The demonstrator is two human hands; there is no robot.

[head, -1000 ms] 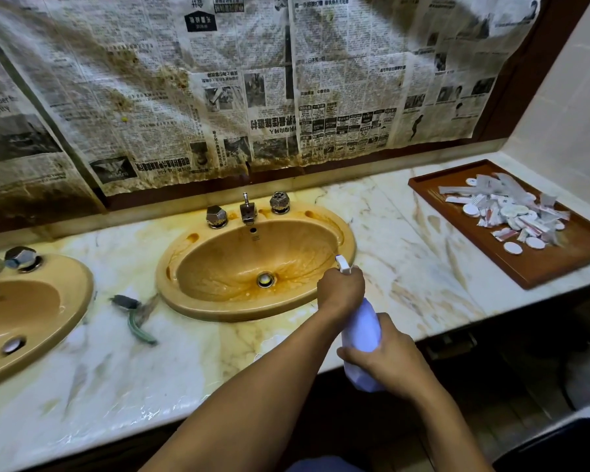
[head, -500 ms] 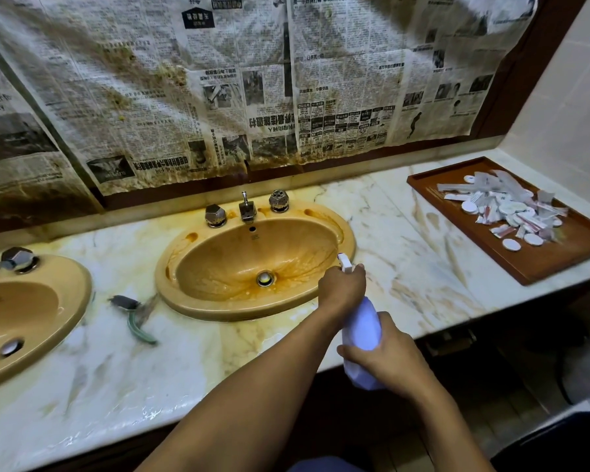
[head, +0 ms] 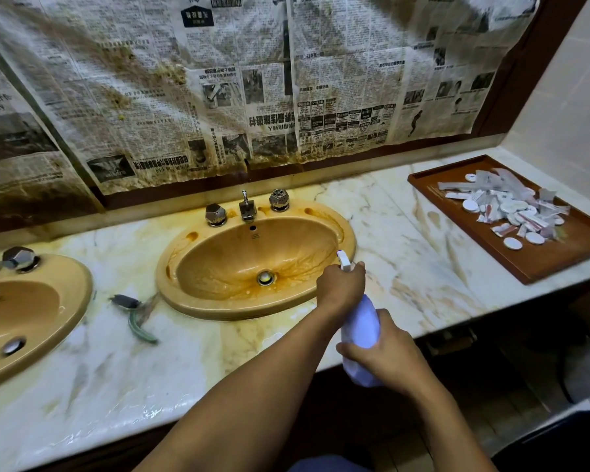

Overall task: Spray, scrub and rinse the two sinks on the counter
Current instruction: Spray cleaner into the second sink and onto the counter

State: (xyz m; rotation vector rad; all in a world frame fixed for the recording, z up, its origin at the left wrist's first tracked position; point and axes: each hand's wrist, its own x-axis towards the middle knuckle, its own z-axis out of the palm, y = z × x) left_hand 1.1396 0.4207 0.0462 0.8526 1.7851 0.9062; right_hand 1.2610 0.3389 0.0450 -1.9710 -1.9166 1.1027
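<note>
A person stands at a marble table [head: 116,386] that carries 2 mustard-yellow sinks. Both grips are on a white spray bottle [head: 361,321], which is held off the table, over its front edge, just right of the middle sink [head: 218,310].

The left grip [head: 341,287] is curled around the bottle's head, so the trigger is hidden under the fingers. Only the white nozzle [head: 342,258] shows above the knuckles, over the sink's right rim. The right grip [head: 385,356] wraps around the lower body of the bottle from the right. The bottle leans, with its head up and away from the person and its base down toward them. Its bare middle shows between the 2 grips, and its base pokes out below the right one.

Brown streaks run down the basin toward the metal drain [head: 265,277]. A spout [head: 247,209] stands between 2 faceted knobs [head: 215,214] on the back rim.

The left sink [head: 82,291] is cut off by the picture's edge. A green-handled brush [head: 133,318] lies on the table between the 2 sinks, well apart from both grips.

At the table's far right end, a brown tray [head: 457,212] holds a heap of small white sachets [head: 511,209] and round packets. Stained newspaper [head: 321,80] covers the wall behind the sinks.
</note>
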